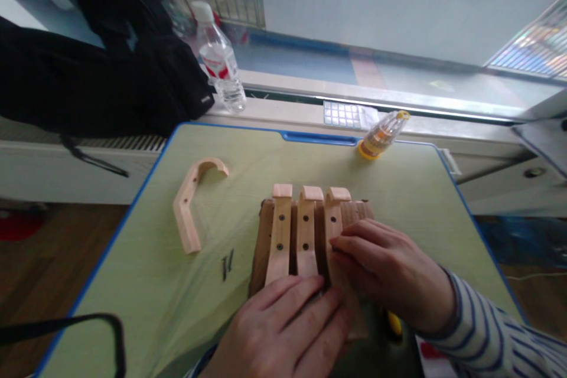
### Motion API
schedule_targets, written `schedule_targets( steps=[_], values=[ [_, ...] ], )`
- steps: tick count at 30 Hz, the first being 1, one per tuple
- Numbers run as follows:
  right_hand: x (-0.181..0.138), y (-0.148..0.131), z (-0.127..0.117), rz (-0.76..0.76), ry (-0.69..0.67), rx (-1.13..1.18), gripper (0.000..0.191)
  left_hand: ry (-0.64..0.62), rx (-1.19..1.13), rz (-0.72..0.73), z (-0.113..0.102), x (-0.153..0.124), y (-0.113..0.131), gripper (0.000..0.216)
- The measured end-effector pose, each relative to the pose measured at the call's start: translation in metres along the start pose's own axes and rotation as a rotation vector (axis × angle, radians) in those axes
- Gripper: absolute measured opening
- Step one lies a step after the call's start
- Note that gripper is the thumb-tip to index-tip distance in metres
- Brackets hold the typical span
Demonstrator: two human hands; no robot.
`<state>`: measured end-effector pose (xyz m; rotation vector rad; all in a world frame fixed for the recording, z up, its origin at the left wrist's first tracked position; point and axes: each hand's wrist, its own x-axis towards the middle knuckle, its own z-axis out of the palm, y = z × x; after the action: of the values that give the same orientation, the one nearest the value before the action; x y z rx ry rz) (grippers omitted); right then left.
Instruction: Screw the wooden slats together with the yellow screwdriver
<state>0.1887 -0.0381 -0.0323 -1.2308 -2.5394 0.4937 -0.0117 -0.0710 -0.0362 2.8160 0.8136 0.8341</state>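
Note:
A brown wooden board (261, 242) lies on the green table (146, 283), with three pale wooden hooks (305, 224) laid side by side on it. My left hand (287, 331) lies flat on the near end of the board and hooks, fingers stretched out. My right hand (390, 271) rests on the board's right side, its fingers pressed together against the rightmost hook (333, 212). A fourth loose hook (190, 201) lies to the left. Two dark screws (227, 264) lie between it and the board.
A yellow screwdriver-bit case (381, 134) lies at the table's far edge. A water bottle (219, 59) and a black bag (101, 65) sit on the window ledge behind. A black strap (84, 325) crosses the near left corner. Something yellow (394, 323) shows under my right wrist.

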Motion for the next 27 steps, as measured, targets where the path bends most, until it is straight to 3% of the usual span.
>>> schedule_targets(
  steps=[8,19,27],
  values=[
    [0.002,-0.001,-0.002,-0.077,-0.052,-0.011,0.015,-0.032,-0.027,-0.004,0.000,-0.002,-0.001,0.027],
    [0.008,-0.001,-0.002,-0.018,-0.187,-0.093,0.008,0.008,-0.005,-0.018,0.003,-0.003,0.001,0.025],
    [0.012,-0.002,-0.004,-0.040,-0.191,-0.121,0.008,0.004,-0.031,-0.019,0.005,-0.003,-0.001,0.024]
  ],
)
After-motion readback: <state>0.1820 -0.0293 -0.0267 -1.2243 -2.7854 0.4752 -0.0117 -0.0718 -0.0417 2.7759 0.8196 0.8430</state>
